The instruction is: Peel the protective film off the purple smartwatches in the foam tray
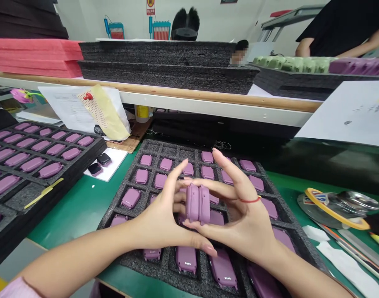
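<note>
Two purple smartwatch cases [198, 203] are held side by side, on edge, above a black foam tray [113, 221]. My right hand [239, 211] pinches them, thumb below and fingers across the top. Against their left side, my left hand [164, 215] has its middle fingers curled in behind them; its thumb and forefinger stretch out away from the cases. Where those curled fingertips end is partly hidden. More purple watch cases [130, 198] lie in the tray's pockets under and around both hands, and some back pockets hold none.
At left stands another foam tray [18, 215] of purple cases. Two dark-screened watches [99, 164] lie on white paper. A metal-lidded dish [341, 207] with a yellow band sits right. A shelf [208, 103] with foam stacks [164, 62] crosses behind; people are beyond it.
</note>
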`<state>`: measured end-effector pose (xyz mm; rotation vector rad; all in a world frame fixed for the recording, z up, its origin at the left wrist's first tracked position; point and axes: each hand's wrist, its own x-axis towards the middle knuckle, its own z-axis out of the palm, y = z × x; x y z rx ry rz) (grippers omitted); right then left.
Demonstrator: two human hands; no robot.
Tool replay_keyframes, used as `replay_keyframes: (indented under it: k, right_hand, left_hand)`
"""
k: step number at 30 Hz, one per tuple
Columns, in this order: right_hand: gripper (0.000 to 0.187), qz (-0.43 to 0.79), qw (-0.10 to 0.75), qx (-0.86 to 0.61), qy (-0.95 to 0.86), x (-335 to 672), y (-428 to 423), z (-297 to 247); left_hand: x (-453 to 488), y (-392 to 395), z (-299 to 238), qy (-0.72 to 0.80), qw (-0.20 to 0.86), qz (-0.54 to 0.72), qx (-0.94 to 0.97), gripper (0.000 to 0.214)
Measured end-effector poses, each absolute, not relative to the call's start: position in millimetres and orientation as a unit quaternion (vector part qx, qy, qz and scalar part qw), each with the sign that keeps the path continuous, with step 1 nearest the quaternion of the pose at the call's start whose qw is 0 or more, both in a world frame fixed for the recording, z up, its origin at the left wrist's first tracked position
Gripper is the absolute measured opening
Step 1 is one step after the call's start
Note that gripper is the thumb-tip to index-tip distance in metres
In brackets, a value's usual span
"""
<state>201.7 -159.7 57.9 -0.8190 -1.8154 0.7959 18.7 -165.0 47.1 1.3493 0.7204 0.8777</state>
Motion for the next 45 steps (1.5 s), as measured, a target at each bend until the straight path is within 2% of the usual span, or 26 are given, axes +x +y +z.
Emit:
replay_keyframes:
  k: [1, 3, 5, 9, 12, 16, 19, 22, 26, 30, 36, 39, 43, 45]
  right_hand:
    - [0.103, 0.297, 0.475, -0.333, -0.759, 202.6, -159.8, 57.6]
    - [0.102, 0.261, 0.457, -0.316, -0.789, 203.6, -158.8, 56.7]
    - [0.098, 0.229, 0.419, -0.300, -0.826, 203.6, -156.5, 55.0]
    - [0.080, 0.182, 0.355, -0.307, -0.864, 203.9, -150.5, 53.7]
    - [0.062, 0.204, 0.395, -0.313, -0.839, 206.3, -146.8, 58.7]
    - [0.021, 0.202, 0.405, -0.288, -0.844, 209.0, -144.4, 67.0]
    - [0.007, 0.203, 0.416, -0.288, -0.838, 209.4, -143.5, 69.1]
    - [0.006, 0.188, 0.439, -0.281, -0.832, 210.4, -141.9, 68.9]
    - [0.024, 0.182, 0.413, -0.233, -0.862, 212.2, -141.1, 67.3]
    - [0.010, 0.158, 0.413, -0.218, -0.870, 210.8, -143.4, 65.4]
    - [0.007, 0.133, 0.449, -0.241, -0.850, 205.0, -147.4, 64.9]
    - [0.008, 0.177, 0.509, -0.288, -0.792, 205.5, -146.9, 66.5]
    - [0.011, 0.282, 0.633, -0.348, -0.632, 209.2, -145.7, 70.9]
    - [0.011, 0.309, 0.657, -0.360, -0.586, 209.5, -145.7, 72.4]
  left_hand:
    - [19.1, -164.9, 48.5, 0.306, 0.677, 0.365, 0.561, 0.134]
    - [20.4, -163.4, 49.4, 0.287, 0.728, 0.345, 0.517, 0.113]
    - [22.4, -161.1, 47.9, 0.279, 0.749, 0.347, 0.491, 0.088]
    - [26.7, -158.4, 44.6, 0.306, 0.759, 0.358, 0.449, 0.065]
    - [27.4, -158.1, 46.0, 0.297, 0.767, 0.368, 0.434, 0.058]
    - [25.3, -157.6, 50.0, 0.283, 0.770, 0.393, 0.415, 0.052]
    - [24.0, -157.8, 51.5, 0.270, 0.787, 0.402, 0.383, 0.044]
    - [23.4, -159.2, 51.6, 0.271, 0.805, 0.398, 0.345, 0.039]
    - [23.3, -160.1, 51.5, 0.283, 0.822, 0.380, 0.317, 0.048]
    - [23.4, -157.9, 51.9, 0.266, 0.841, 0.379, 0.281, 0.045]
    - [23.4, -157.1, 50.5, 0.236, 0.846, 0.395, 0.269, 0.037]
    - [23.4, -158.5, 51.4, 0.241, 0.846, 0.384, 0.280, 0.036]
    - [23.1, -159.1, 54.0, 0.233, 0.847, 0.367, 0.305, 0.043]
    - [23.2, -158.8, 54.0, 0.221, 0.850, 0.368, 0.305, 0.045]
